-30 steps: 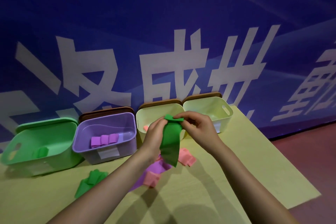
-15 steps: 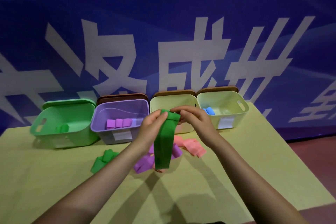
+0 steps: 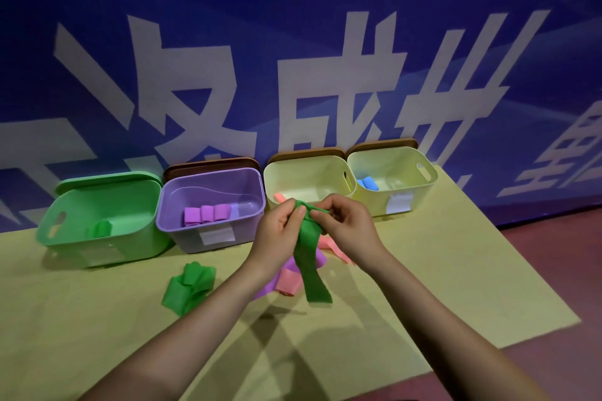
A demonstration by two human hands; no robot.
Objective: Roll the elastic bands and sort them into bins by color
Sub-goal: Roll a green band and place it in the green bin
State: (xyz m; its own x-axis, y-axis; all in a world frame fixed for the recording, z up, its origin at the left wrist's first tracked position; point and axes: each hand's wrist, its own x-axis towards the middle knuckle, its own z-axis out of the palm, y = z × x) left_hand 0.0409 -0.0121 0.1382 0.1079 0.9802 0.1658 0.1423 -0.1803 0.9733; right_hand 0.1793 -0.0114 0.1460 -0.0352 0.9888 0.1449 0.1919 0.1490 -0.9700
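A long green band [image 3: 312, 264] hangs down over the yellow table. My left hand [image 3: 279, 231] and my right hand [image 3: 347, 226] both pinch its bunched top end, side by side. Four bins line the back: a green bin [image 3: 97, 205] with one green roll [image 3: 101, 228], a purple bin [image 3: 208, 192] with three purple rolls [image 3: 207, 214], a pale yellow bin [image 3: 306, 179] with a pink roll [image 3: 280, 197] at its near rim, and a second pale yellow bin [image 3: 397, 172] with blue rolls [image 3: 367, 182].
Loose bands lie on the table [image 3: 97, 319]: a crumpled green band [image 3: 189, 283] at the left, a purple band [image 3: 270, 286] and pink bands [image 3: 290, 283] under my hands, more pink ones [image 3: 335, 247] behind my right wrist. The table's right edge borders a red floor [image 3: 553, 270]. A blue banner wall stands behind.
The band's top end has been gathered from a flat fold into a bunched start of a roll. The view shifted, and my hands sit lower and closer to the pile.
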